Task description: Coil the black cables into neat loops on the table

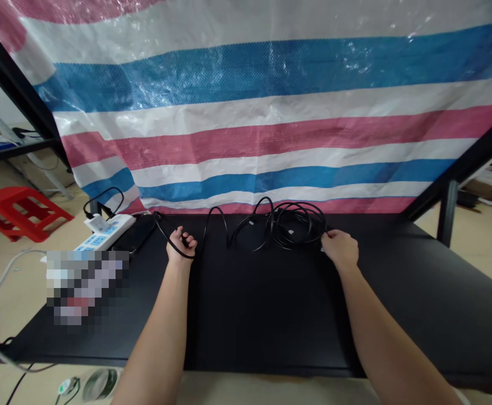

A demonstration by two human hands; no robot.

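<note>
The cable and bench are black. The sheet is striped pink, white and blue; the stool, red.

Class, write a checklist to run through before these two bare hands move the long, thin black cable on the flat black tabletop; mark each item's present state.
1. Bare left hand has the long, thin black cable: ok, fingers curled, cable across the palm side.
2. Bare right hand is at the loose, round black coil: ok, at its right edge.
3. Stretch between left hand and coil lies straight: not ok, it rises in loops.
4. Coil sits apart from the white power strip with blue sockets: ok.
5. Both cable ends located: cannot tell.
</note>
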